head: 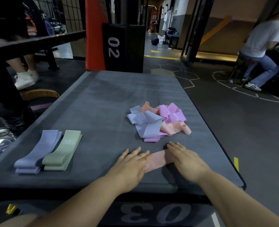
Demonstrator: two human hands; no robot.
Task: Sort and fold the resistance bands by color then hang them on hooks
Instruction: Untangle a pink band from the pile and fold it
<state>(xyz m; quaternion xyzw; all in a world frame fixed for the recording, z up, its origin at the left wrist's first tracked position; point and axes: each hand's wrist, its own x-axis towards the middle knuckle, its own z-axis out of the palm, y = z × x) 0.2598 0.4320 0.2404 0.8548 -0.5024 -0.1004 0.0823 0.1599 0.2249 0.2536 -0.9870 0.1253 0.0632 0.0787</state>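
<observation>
A pale pink band (pixel 156 159) lies flat near the front edge of the grey mat (pixel 102 99). My left hand (pixel 132 164) presses its left end with straight fingers, and my right hand (pixel 186 159) presses its right end the same way. Behind them sits a loose pile of bands (pixel 158 120) in lilac-grey, pink and peach. At the mat's front left lie folded purple bands (pixel 37 153) and, touching them on the right, folded green bands (pixel 61 151).
A black padded post marked 02 (pixel 124 46) and a red pad (pixel 94 33) stand behind the mat. A person's legs in white shoes (pixel 25 77) are at the left. Another person (pixel 263 51) sits at the far right. Dark floor surrounds the mat.
</observation>
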